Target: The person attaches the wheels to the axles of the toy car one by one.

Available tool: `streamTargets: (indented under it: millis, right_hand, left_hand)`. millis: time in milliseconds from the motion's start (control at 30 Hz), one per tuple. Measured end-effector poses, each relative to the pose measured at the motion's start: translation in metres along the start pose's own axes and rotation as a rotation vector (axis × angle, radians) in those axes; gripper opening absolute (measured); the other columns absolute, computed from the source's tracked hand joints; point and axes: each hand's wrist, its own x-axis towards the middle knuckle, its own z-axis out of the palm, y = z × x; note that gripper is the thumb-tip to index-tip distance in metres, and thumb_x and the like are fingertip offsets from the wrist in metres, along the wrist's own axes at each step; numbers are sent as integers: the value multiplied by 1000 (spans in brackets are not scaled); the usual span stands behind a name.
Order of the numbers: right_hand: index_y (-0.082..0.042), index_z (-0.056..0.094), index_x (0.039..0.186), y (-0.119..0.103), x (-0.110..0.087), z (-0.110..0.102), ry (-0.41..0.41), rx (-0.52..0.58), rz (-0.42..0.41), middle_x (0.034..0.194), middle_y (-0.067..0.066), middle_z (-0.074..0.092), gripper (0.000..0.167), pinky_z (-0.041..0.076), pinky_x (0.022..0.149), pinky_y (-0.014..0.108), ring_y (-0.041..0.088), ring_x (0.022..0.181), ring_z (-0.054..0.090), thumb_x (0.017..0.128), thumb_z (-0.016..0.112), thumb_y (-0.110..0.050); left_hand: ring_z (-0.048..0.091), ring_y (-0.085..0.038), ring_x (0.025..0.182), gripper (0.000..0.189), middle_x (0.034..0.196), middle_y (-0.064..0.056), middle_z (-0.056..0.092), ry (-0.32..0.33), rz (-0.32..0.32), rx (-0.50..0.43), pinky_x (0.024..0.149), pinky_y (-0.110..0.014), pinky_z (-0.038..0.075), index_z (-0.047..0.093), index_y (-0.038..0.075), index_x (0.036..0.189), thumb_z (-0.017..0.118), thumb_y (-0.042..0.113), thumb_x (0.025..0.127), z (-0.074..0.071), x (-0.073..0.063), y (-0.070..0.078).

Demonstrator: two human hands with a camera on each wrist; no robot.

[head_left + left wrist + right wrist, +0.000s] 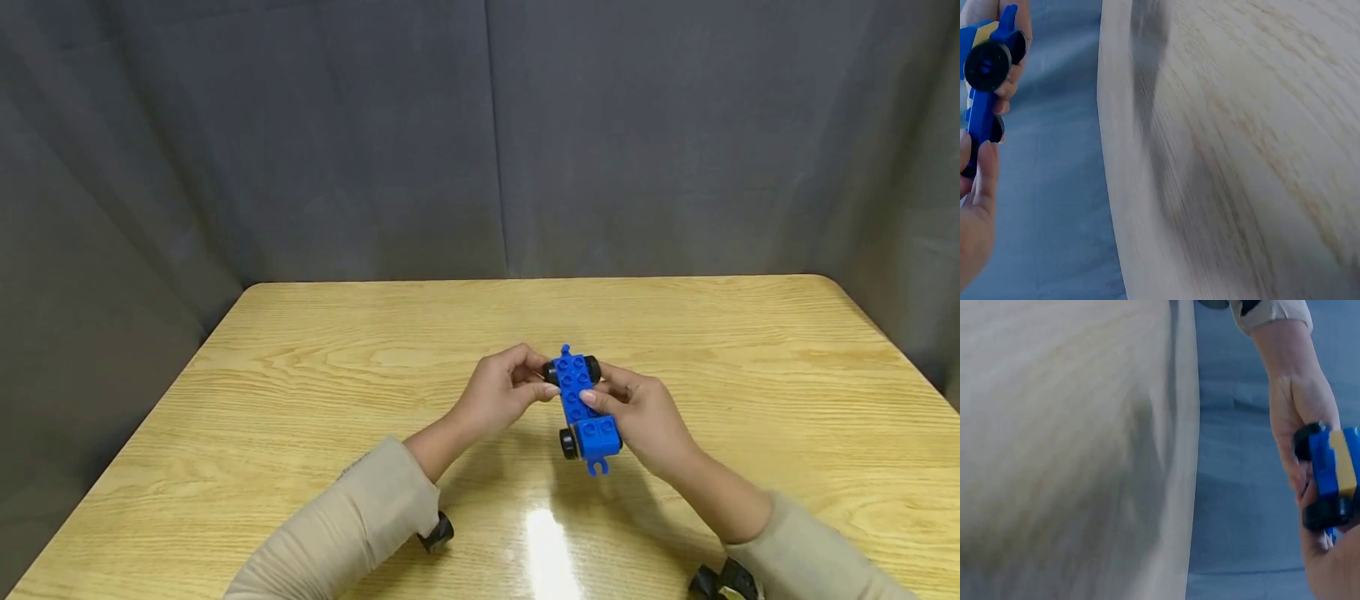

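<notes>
A blue toy car base (572,392) with studs and black wheels is held above the table, its long side pointing away from me. A blue two-stud brick (597,437) sits on its near end. Below that brick a yellow layer (1343,464) shows in the right wrist view. My left hand (501,390) pinches the far end beside the left wheel. From the right, my right hand (651,423) grips the middle of the base, thumb on top. In the left wrist view a black wheel (987,65) faces the camera. Some right-hand fingers are hidden behind the toy.
A wood-grain table (300,358) lies under both hands. Grey cloth (360,142) hangs behind it and at both sides. Black wrist devices (437,533) sit at the cuffs of the beige sleeves (352,517). Light reflects off the tabletop near the front.
</notes>
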Motion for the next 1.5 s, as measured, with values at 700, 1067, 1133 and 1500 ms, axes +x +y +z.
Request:
streamTargets:
  millis: [700, 1067, 1133, 1500]
  right_hand:
    - [20, 33, 144, 8, 13, -2, -277, 292, 12, 86, -9, 65, 50, 58, 73, 21, 2, 81, 66, 103, 50, -2]
    - [21, 37, 140, 9, 11, -4, -373, 348, -22, 91, -9, 69, 49, 60, 75, 23, 5, 84, 70, 103, 52, -6]
    - [21, 35, 142, 9, 11, -4, -381, 349, -22, 93, -8, 69, 51, 59, 75, 23, 5, 84, 70, 103, 52, -7]
    - [17, 45, 135, 14, 13, -6, -309, 345, -1, 100, -8, 65, 44, 54, 82, 21, 4, 92, 63, 103, 50, -12]
  left_hand:
    - [65, -9, 90, 33, 120, -30, 60, -100, -57, -199, 89, -34, 59, 51, -9, 135, 44, 6, 106, -23, 5, -10]
    - [65, -6, 90, 28, 121, -27, 64, -115, -91, -196, 88, -29, 56, 61, -11, 121, 52, 7, 103, -22, 8, -12]
    - [63, -4, 90, 27, 120, -26, 63, -119, -84, -194, 90, -30, 56, 61, -13, 120, 51, 7, 103, -22, 7, -13]
    - [58, -2, 84, 21, 103, -10, 63, -50, -152, -266, 97, -33, 53, 57, -11, 115, 48, 3, 104, -21, 7, -14]
